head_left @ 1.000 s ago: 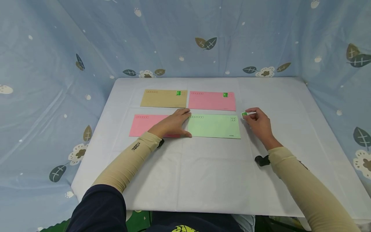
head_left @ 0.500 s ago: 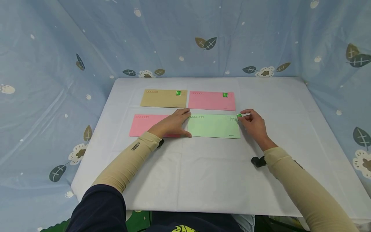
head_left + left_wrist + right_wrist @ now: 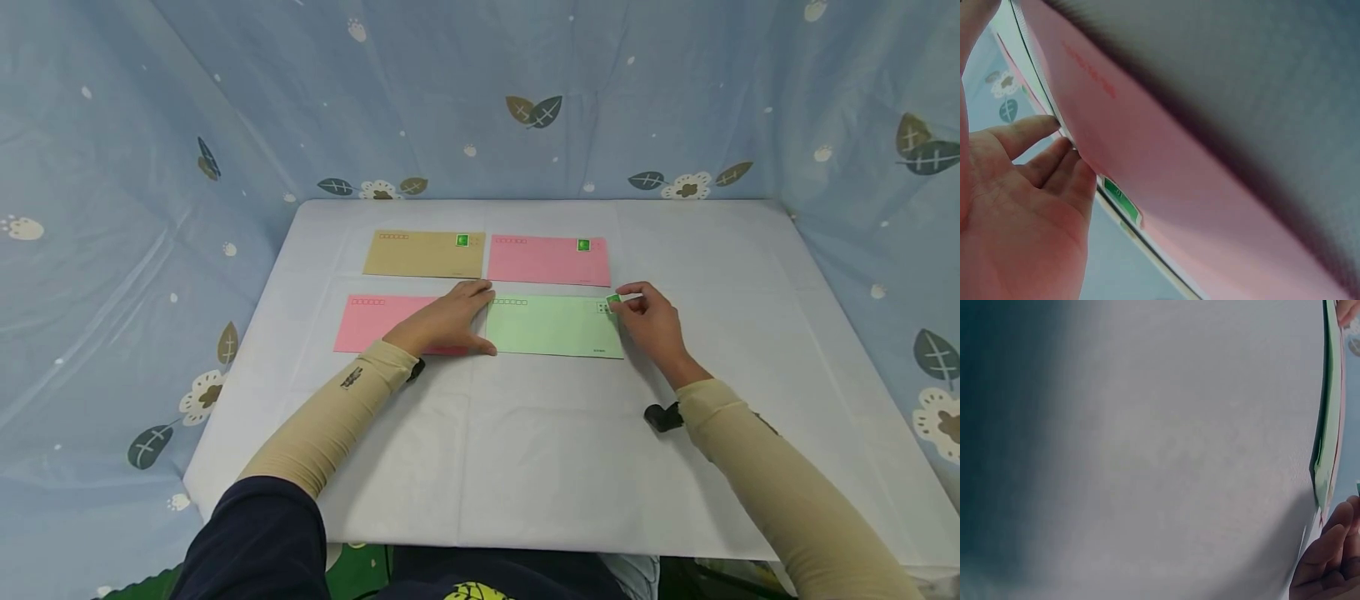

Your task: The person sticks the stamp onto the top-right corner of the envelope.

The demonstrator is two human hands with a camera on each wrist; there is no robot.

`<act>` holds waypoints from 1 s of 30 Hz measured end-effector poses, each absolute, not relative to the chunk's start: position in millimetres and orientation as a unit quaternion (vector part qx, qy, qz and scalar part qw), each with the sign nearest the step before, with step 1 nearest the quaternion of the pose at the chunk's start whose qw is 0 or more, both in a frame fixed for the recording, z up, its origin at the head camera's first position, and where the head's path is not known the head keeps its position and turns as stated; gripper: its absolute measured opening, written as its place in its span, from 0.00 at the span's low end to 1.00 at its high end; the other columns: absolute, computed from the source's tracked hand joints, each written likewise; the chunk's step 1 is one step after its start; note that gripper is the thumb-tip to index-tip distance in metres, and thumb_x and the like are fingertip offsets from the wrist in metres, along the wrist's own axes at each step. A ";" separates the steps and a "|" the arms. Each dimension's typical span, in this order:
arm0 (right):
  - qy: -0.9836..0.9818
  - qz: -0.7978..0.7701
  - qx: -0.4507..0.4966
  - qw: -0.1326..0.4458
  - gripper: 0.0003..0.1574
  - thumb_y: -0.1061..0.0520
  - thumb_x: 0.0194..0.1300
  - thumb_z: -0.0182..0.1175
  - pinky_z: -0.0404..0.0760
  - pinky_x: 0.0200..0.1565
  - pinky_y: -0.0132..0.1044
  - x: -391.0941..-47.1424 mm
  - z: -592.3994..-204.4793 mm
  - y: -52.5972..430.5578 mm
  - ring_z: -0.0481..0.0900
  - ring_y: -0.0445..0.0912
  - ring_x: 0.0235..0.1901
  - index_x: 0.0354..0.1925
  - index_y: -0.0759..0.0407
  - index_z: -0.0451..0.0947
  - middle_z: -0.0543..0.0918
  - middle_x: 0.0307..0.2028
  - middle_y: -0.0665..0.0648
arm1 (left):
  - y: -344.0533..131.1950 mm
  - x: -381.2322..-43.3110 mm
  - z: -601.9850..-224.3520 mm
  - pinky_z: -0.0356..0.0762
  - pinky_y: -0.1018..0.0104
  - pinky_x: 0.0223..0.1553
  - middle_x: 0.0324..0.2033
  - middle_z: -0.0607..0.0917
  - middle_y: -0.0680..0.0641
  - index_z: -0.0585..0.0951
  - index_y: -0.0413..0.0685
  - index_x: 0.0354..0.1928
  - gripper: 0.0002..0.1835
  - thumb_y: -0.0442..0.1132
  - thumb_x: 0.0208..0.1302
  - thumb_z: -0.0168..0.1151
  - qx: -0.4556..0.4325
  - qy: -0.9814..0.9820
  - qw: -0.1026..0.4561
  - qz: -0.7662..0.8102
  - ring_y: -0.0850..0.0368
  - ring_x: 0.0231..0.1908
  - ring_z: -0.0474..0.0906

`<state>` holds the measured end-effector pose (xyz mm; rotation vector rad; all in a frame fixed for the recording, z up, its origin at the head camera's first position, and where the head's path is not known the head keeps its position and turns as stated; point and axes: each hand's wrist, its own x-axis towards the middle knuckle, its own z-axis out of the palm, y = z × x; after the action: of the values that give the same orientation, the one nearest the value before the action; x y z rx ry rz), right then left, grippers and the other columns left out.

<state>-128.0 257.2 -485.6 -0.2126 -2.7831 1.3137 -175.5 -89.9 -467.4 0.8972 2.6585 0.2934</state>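
Note:
My right hand (image 3: 654, 329) pinches a small green stamp (image 3: 613, 299) between thumb and fingertips. In the head view the stamp overlaps the top right corner of the light green envelope (image 3: 551, 329), beside its small printed square. My left hand (image 3: 444, 320) lies across the nearer pink envelope (image 3: 369, 327), its fingertips and thumb at the green envelope's left edge. Part of that pink envelope is hidden under the hand; the left wrist view shows a green stamp (image 3: 1122, 201) on it near the fingers. Curled fingers of the right hand (image 3: 1333, 556) appear low in the right wrist view.
Behind lie a tan envelope (image 3: 420, 257) and another pink envelope (image 3: 543, 262), each bearing a green stamp at its upper right. All the envelopes rest flat on a table with a white cover (image 3: 540, 467). A blue patterned curtain (image 3: 465, 100) surrounds the table's far side.
The right hand has moved left with the stamp, from beside the green envelope to over its top right corner. The left hand has stayed in place.

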 end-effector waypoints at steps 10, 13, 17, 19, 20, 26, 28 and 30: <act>-0.903 0.424 -0.064 0.024 0.20 0.50 0.74 0.60 0.71 0.27 0.32 -130.4 -487.9 252.3 0.73 0.50 0.34 0.58 0.57 0.76 0.82 0.41 0.61 | -90.7 -177.1 -469.2 0.52 0.55 0.77 0.80 0.51 0.44 0.56 0.42 0.80 0.64 0.72 0.50 0.72 0.314 0.930 0.161 0.101 0.48 0.79 0.43; -0.903 0.424 -0.064 0.022 0.20 0.50 0.74 0.61 0.71 0.27 0.32 -131.0 -488.3 251.6 0.73 0.50 0.34 0.58 0.56 0.76 0.82 0.40 0.61 | -90.6 -176.6 -468.4 0.52 0.55 0.77 0.80 0.51 0.44 0.56 0.43 0.80 0.64 0.72 0.50 0.72 0.313 0.930 0.161 0.101 0.48 0.79 0.44; -0.905 0.419 -0.066 0.018 0.20 0.49 0.74 0.60 0.72 0.28 0.32 -132.6 -488.6 250.6 0.73 0.50 0.34 0.58 0.56 0.76 0.82 0.40 0.60 | -90.5 -176.2 -467.6 0.52 0.55 0.76 0.80 0.51 0.44 0.56 0.42 0.80 0.64 0.72 0.50 0.72 0.314 0.930 0.160 0.103 0.48 0.79 0.44; -0.907 0.416 -0.066 0.017 0.20 0.49 0.74 0.60 0.72 0.28 0.33 -133.6 -488.8 249.6 0.74 0.50 0.34 0.58 0.57 0.76 0.82 0.40 0.61 | -90.5 -176.3 -467.3 0.53 0.55 0.76 0.80 0.51 0.44 0.56 0.42 0.79 0.64 0.71 0.50 0.73 0.314 0.930 0.160 0.105 0.48 0.79 0.44; -0.908 0.414 -0.067 0.018 0.20 0.49 0.74 0.60 0.72 0.28 0.33 -134.1 -489.0 249.0 0.74 0.49 0.34 0.58 0.57 0.76 0.82 0.40 0.60 | -90.4 -176.3 -467.2 0.53 0.55 0.76 0.80 0.51 0.44 0.56 0.42 0.79 0.64 0.71 0.50 0.73 0.314 0.930 0.160 0.105 0.48 0.78 0.44; -0.909 0.409 -0.075 0.013 0.20 0.50 0.74 0.61 0.72 0.29 0.34 -135.7 -488.7 244.7 0.75 0.49 0.33 0.58 0.57 0.77 0.83 0.41 0.61 | -90.6 -176.2 -467.0 0.53 0.56 0.76 0.80 0.51 0.45 0.56 0.42 0.80 0.64 0.71 0.51 0.72 0.310 0.930 0.164 0.107 0.49 0.79 0.43; -0.910 0.408 -0.078 0.007 0.20 0.50 0.74 0.60 0.73 0.30 0.35 -135.6 -488.0 243.0 0.75 0.49 0.34 0.58 0.57 0.77 0.83 0.41 0.61 | -90.6 -176.1 -466.7 0.53 0.56 0.76 0.80 0.50 0.45 0.55 0.42 0.80 0.64 0.71 0.51 0.72 0.310 0.930 0.167 0.107 0.49 0.79 0.43; -0.910 0.407 -0.079 0.004 0.20 0.49 0.74 0.60 0.73 0.32 0.35 -135.8 -487.4 241.8 0.75 0.49 0.35 0.59 0.57 0.77 0.83 0.42 0.61 | -90.5 -176.1 -466.1 0.53 0.55 0.76 0.80 0.50 0.45 0.55 0.42 0.80 0.64 0.71 0.51 0.73 0.310 0.930 0.168 0.108 0.49 0.79 0.43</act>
<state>-135.8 241.8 -487.4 -0.2485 -2.8522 1.2761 -176.1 -90.5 -466.1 0.8805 2.6439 0.3080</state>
